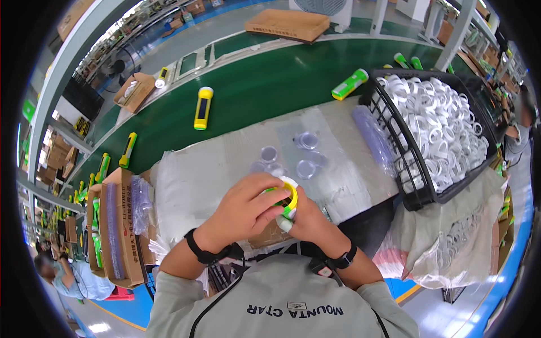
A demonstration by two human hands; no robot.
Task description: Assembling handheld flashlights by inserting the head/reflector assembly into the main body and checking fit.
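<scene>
While right fingers (302, 204) clamp a yellow-green flashlight (289, 213) | left fingers (266, 200) touch its rim (295, 197) | left grip unclear

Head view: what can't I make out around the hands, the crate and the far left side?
All in the head view:
- Inside of the yellow-rimmed piece: partly covered by the left hand's fingers.
- Most of the right hand's fingers: hidden by that hand itself and the piece.
- Floor of the black crate: buried under white rings.
- Details of the far-left flashlights: too small and blurred.
</scene>
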